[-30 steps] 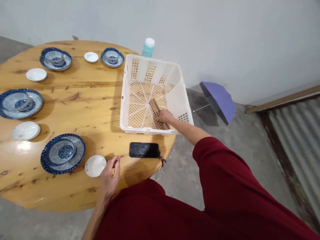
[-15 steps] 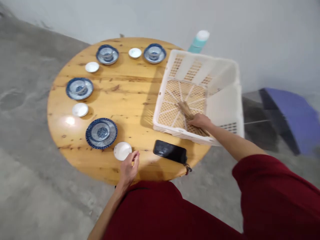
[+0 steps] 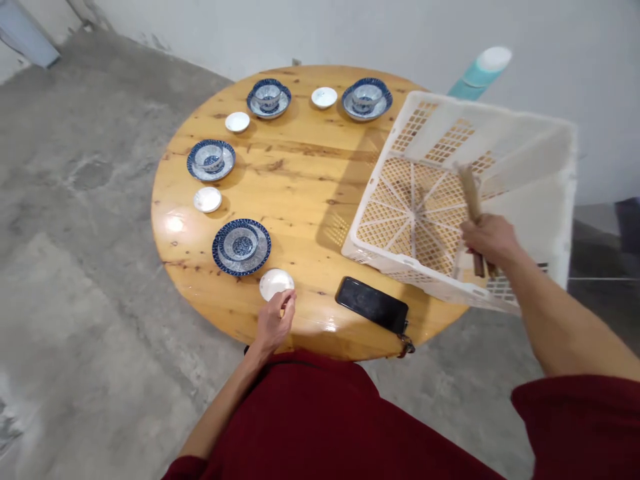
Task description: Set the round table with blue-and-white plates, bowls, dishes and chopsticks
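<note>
My right hand [image 3: 493, 240] is closed around a bundle of wooden chopsticks [image 3: 470, 190], held slanted inside the white plastic crate [image 3: 530, 150]. The ends stick out above and below my fist. My left hand [image 3: 274, 323] is at the table's near edge, fingers curled and thumb close to the fingertips, with nothing visible in them. Its fingertips overlap the near rim of a small white dish [image 3: 275, 281]; I cannot tell whether they touch it. Beyond that dish stands a blue-patterned plate [image 3: 217, 259] with a bowl [image 3: 240, 243] on it.
Around the round wooden table [image 3: 285, 187] stand more blue-patterned plates with bowls and small white dishes [image 3: 207, 199]. A black phone [image 3: 373, 305] lies in front of the crate, keys [image 3: 407, 345] at its end. A teal cylinder [image 3: 475, 77] stands behind the crate.
My right hand has raised the chopsticks from the crate's bottom and turned them more upright. My left hand stays by the small white dish. The whole view has shifted, so the table appears further right.
</note>
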The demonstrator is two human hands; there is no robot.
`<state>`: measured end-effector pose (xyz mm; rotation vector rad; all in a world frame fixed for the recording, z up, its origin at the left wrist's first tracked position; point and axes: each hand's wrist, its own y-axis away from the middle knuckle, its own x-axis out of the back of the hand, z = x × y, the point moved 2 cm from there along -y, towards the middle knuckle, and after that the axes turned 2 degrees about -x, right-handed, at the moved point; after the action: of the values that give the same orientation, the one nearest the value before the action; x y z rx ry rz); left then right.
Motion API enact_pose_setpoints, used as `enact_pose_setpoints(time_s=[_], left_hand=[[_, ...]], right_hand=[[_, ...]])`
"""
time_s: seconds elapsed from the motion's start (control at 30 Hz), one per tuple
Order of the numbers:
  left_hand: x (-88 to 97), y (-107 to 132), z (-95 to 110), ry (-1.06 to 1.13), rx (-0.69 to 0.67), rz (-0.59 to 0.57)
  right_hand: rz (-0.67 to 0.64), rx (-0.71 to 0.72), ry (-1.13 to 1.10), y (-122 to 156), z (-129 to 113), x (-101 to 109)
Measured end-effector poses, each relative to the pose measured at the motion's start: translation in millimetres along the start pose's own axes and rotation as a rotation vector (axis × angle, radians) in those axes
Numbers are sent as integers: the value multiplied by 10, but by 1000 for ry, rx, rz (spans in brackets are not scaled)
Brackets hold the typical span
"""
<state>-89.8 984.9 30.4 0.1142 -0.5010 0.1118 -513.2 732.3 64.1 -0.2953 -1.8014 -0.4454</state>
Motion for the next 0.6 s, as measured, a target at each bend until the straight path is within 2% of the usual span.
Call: enact_pose_setpoints(time_s=[0.03, 0.1, 0.17, 0.2, 0.27, 0.3, 0.33, 0.43, 0.5, 0.6], left_hand=[[30, -14, 7, -3, -12, 0], [94, -59, 54, -2, -48, 4], [152, -124, 159, 9, -102, 9], [175, -164, 235, 18, -134, 7], [196, -252, 419, 57, -197, -18], [194, -300, 521, 97, -223, -41], [185, -348, 623, 152, -245, -68], [139, -478, 898, 353, -290, -152], [106, -538, 1027, 462, -288, -204], [39, -558, 1110, 538, -214, -315]], right_hand=[[32, -64, -99, 60, -53, 158], [204, -64, -416, 269, -193, 487], [396, 65, -653, 602, -364, 749], [459, 142, -724, 810, -458, 825], [475, 241, -785, 1278, -654, 828], [444, 268, -791, 1527, -758, 753], [345, 280, -784, 1771, -868, 624], [-12, 282, -766, 2421, -1194, 46], [-172, 281, -799, 2722, -1371, -352], [-246, 244, -836, 2944, -1530, -772]])
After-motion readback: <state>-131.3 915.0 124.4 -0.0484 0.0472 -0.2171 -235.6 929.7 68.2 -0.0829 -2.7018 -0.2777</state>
